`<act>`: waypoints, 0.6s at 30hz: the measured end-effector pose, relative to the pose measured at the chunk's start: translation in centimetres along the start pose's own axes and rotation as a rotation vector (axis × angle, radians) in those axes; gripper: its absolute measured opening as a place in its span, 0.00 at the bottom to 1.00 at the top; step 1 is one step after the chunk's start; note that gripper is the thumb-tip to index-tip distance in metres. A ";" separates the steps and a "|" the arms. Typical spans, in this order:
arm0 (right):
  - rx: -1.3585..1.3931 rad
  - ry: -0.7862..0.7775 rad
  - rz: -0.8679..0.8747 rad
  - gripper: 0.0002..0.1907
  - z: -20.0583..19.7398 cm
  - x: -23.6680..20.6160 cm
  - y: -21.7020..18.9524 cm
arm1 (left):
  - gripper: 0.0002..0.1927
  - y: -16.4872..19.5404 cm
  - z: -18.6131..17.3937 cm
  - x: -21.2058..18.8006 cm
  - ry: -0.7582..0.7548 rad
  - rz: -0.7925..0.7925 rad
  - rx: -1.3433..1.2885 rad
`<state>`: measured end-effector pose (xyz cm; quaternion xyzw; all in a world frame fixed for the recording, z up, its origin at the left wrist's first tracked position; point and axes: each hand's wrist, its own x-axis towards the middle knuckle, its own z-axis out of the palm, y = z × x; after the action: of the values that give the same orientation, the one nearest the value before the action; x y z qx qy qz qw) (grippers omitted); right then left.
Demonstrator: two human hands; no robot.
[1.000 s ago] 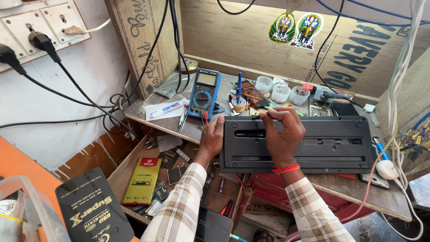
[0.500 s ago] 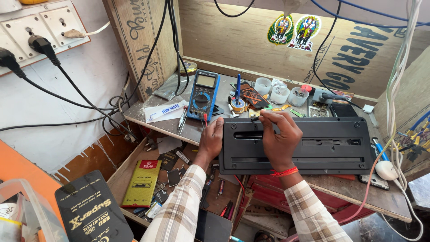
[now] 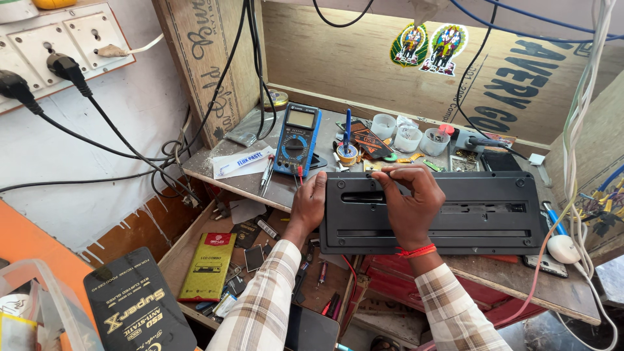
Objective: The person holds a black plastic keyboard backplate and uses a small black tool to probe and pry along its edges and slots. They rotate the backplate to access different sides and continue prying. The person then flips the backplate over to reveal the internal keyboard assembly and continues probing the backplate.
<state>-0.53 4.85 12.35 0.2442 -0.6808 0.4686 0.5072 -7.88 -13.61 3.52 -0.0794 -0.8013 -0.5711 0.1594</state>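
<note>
Now, seen from the head camera, the right hand (image 3: 411, 201) has drawn back from the far edge of the long black plastic casing (image 3: 442, 211) and pinches something too small to identify at its top-left rim. The left hand (image 3: 309, 201) stays flat against the casing's left end on the bench (image 3: 520, 286). Behind stand one blue multimeter (image 3: 298, 140) and three small clear cups (image 3: 408, 135).
</note>
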 end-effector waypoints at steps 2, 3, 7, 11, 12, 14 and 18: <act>0.000 0.005 -0.004 0.13 -0.2 0.0 0.0 | 0.34 0.0 0.0 -0.1 -0.009 -0.003 -0.004; 0.003 0.012 -0.015 0.13 -0.2 0.0 0.0 | 0.34 0.0 -0.1 -0.2 -0.005 0.003 -0.006; -0.037 0.001 -0.026 0.08 -0.1 -0.1 -0.2 | 0.34 0.0 -0.3 -0.4 -0.006 0.005 -0.003; 0.006 0.002 0.011 0.08 0.1 -0.1 -0.6 | 0.34 0.2 -0.4 -0.3 0.000 0.014 -0.002; 0.000 -0.002 0.015 0.09 0.1 0.0 -0.6 | 0.34 0.2 -0.4 -0.2 -0.004 0.003 -0.001; -0.007 0.000 0.003 0.10 0.1 0.1 -0.6 | 0.34 0.3 -0.4 -0.2 -0.015 -0.019 -0.002; 0.027 -0.004 0.043 0.07 0.0 0.2 -0.3 | 0.34 0.3 -0.2 -0.2 0.010 0.030 -0.008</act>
<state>-0.36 4.72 12.64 0.2371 -0.6806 0.4881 0.4923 -7.55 -13.72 3.80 -0.0889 -0.7968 -0.5724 0.1717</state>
